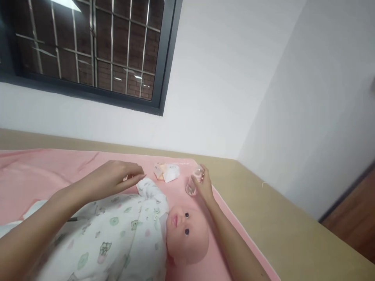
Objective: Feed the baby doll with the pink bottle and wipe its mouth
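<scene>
Right hand (206, 185) holding a clear, rounded container (191, 190) between thumb and bent fingers, just beside a bald, pink doll (191, 238), left hand (124, 176) arching half-curled at the doll's white printed sleeve (152, 192), its grip unclear

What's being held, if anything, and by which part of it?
The right hand holds a clear container, around its middle. Whether the left hand grips the doll's sleeve can't be told.

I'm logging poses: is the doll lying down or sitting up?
Lying down: the doll stretches along the pink cloth, face upward.
</scene>
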### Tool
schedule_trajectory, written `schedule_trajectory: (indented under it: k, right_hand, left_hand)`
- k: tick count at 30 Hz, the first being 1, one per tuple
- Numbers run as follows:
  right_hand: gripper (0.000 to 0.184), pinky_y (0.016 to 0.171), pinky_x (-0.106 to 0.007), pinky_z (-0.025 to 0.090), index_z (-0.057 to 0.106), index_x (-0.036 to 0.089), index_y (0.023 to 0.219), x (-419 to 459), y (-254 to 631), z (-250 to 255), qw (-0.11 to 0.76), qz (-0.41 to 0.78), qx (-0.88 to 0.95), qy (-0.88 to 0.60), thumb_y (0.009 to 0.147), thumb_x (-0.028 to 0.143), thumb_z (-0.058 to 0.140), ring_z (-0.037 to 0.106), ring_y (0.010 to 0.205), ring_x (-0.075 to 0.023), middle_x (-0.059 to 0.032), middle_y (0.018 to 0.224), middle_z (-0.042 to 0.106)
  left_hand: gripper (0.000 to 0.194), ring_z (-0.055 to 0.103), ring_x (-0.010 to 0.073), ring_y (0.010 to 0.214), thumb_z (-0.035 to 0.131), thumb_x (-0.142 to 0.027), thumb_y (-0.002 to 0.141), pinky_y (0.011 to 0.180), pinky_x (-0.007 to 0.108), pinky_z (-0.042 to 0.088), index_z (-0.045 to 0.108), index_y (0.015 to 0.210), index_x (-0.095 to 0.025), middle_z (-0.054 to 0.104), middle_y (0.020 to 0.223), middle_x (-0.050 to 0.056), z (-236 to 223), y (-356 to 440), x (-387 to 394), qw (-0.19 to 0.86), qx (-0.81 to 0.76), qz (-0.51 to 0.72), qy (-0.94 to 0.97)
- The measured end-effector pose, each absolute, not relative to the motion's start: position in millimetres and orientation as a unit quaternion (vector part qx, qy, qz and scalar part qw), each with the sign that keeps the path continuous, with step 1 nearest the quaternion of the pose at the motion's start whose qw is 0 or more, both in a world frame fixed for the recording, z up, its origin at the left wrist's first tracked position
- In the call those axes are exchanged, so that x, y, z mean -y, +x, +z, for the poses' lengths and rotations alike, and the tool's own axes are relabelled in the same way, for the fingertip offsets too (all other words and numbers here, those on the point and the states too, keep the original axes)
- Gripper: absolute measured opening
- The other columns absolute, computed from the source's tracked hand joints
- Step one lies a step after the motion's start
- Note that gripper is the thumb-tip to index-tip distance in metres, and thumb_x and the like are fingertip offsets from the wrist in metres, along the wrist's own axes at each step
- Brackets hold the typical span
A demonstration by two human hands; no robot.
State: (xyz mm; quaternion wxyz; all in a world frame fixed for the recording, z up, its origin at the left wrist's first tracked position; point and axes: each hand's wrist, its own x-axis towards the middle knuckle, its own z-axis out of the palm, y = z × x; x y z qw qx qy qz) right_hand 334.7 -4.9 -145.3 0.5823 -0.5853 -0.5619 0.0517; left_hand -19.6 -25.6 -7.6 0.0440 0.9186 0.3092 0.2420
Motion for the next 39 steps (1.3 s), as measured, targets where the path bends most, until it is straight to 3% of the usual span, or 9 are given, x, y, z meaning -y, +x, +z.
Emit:
schedule_trajectory:
  k: [8,16,20,24,31,35,39]
  right_hand:
    - [0.067,0.085,-0.038,0.050,0.043,0.025,0.132,14,327,-131,0.547,0.028,0.553,-0.628,0.068,0.033,0.063,0.062,0.096,-0.0226,-0.0076,0.119,0.062]
    - [0.069,0.078,-0.036,0.053,0.048,0.022,0.130,27,317,-115,0.581,0.033,0.518,-0.627,0.065,0.036,0.067,0.063,0.086,-0.0200,-0.0091,0.111,0.065]
    - [0.070,0.080,-0.036,0.054,0.049,0.023,0.128,35,301,-90,0.627,0.043,0.503,-0.593,0.063,0.036,0.071,0.062,0.090,-0.0193,-0.0090,0.115,0.063]
    - [0.069,0.085,-0.033,0.055,0.046,0.026,0.128,54,268,-61,0.665,0.089,0.553,-0.494,0.065,0.033,0.073,0.061,0.102,-0.0188,-0.0083,0.123,0.058]
    - [0.063,0.092,-0.033,0.054,0.046,0.033,0.128,102,204,-41,0.607,0.075,0.703,-0.364,0.072,0.028,0.075,0.058,0.114,-0.0177,-0.0034,0.128,0.056]
    - [0.062,0.096,-0.035,0.053,0.045,0.035,0.128,109,192,-43,0.593,0.014,0.739,-0.320,0.074,0.024,0.074,0.058,0.114,-0.0170,-0.0019,0.124,0.058]
    - [0.062,0.093,-0.034,0.054,0.044,0.034,0.127,109,191,-45,0.611,0.030,0.723,-0.322,0.074,0.025,0.074,0.059,0.113,-0.0166,-0.0026,0.123,0.058]
  left_hand:
    - [0.042,0.061,0.0197,0.071,0.037,-0.052,0.090,0.063,0.026,0.043,0.066,0.084,-0.022,0.069,0.083,0.002,-12,-20,23,0.097,-0.325,0.215,0.916]
    - [0.039,0.061,0.0212,0.083,0.038,-0.051,0.091,0.071,0.030,0.043,0.065,0.088,-0.023,0.069,0.095,0.001,-9,-25,30,0.056,-0.326,0.246,0.911]
    - [0.036,0.062,0.0213,0.086,0.038,-0.046,0.091,0.072,0.031,0.045,0.064,0.089,-0.022,0.067,0.099,0.003,-15,-16,33,0.049,-0.322,0.294,0.898]
    - [0.033,0.062,0.0221,0.094,0.042,-0.045,0.091,0.079,0.034,0.048,0.060,0.105,-0.022,0.065,0.108,0.004,-24,0,39,0.058,-0.315,0.343,0.883]
    - [0.064,0.058,0.0234,0.108,0.062,-0.046,0.081,0.088,0.038,0.049,0.037,0.133,-0.020,0.059,0.123,0.008,-32,20,62,0.088,-0.268,0.397,0.873]
    - [0.067,0.059,0.0225,0.107,0.066,-0.032,0.075,0.087,0.036,0.049,0.035,0.134,-0.024,0.058,0.125,0.006,-32,22,70,0.078,-0.276,0.424,0.859]
    - [0.066,0.059,0.0237,0.109,0.067,-0.034,0.074,0.086,0.037,0.050,0.038,0.133,-0.027,0.060,0.125,0.004,-31,23,72,0.103,-0.293,0.425,0.850]
